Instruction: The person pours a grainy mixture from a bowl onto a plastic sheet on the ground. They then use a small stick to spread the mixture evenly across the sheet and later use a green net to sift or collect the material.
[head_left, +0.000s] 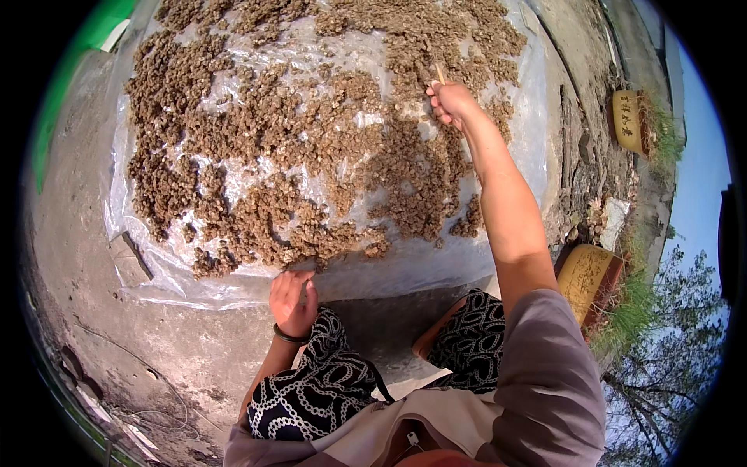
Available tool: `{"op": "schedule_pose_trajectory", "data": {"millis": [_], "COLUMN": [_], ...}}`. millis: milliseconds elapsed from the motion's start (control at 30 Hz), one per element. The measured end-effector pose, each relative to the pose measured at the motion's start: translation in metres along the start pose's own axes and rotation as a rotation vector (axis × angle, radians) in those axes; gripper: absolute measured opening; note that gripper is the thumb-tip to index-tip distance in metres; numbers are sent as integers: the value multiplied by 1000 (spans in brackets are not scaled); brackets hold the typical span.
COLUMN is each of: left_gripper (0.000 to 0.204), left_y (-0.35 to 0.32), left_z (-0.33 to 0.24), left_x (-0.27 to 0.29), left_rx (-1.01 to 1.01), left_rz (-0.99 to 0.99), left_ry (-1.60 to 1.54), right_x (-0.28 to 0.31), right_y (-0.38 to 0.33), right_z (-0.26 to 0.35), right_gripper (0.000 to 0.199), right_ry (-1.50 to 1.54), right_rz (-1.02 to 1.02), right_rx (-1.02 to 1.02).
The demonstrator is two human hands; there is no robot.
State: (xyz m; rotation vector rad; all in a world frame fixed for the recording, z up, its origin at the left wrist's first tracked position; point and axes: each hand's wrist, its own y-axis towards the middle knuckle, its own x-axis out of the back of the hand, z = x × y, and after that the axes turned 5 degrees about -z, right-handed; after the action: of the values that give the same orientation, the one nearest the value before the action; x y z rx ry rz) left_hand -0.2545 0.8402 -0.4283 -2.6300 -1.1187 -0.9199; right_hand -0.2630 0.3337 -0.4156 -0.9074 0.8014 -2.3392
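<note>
A clear plastic sheet [342, 282] lies spread on the ground in front of me, covered with small brown, grainy clumps [311, 128] whose kind I cannot make out. My right hand [454, 103] reaches out over the far right part of the layer. Its fingers are closed round a short, thin, light wooden stick [440, 74], whose tip points away from me into the clumps. Close to my left knee, my left hand [292, 302] rests by the sheet's near edge, back up. Its fingers are extended, the thumb stands apart, and nothing shows in it.
Two yellow-brown planters [589, 282] with grass stand along the right side, beside a strip of rough soil and debris. A flat block [131, 257] lies at the sheet's near left corner. Green material [74, 70] shows at the far left, above bare concrete [74, 226].
</note>
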Motion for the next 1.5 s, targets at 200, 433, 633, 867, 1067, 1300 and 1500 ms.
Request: {"op": "schedule_pose_trajectory", "data": {"millis": [200,433,633,867,1067,1300,1500], "left_gripper": [17,19,19,22,20,19,19], "left_y": [-1,-5,-9,-21,-21,-14,-24], "left_z": [-1,0,-11,-17,-25,-43,-46], "left_x": [-7,-18,-42,-42,-52,-71,-56], "left_rx": [-33,-69,-151,-148,-202,-287,-181], "left_rz": [17,90,149,159,204,243,210], "left_ry": [10,60,27,85,86,90,140], "right_x": [87,24,103,221,218,102,188], "right_y": [-2,-25,50,18,-27,-15,38], "right_z": [-67,-40,-60,-153,-183,-69,-143], "right_gripper": [31,36,31,19,24,25,20], "right_ry": [-155,-518,-601,255,106,-393,24], "right_rz": [-221,-106,-370,-141,-277,89,-131], "right_rx": [-43,294,192,-276,-99,93,-132]}}
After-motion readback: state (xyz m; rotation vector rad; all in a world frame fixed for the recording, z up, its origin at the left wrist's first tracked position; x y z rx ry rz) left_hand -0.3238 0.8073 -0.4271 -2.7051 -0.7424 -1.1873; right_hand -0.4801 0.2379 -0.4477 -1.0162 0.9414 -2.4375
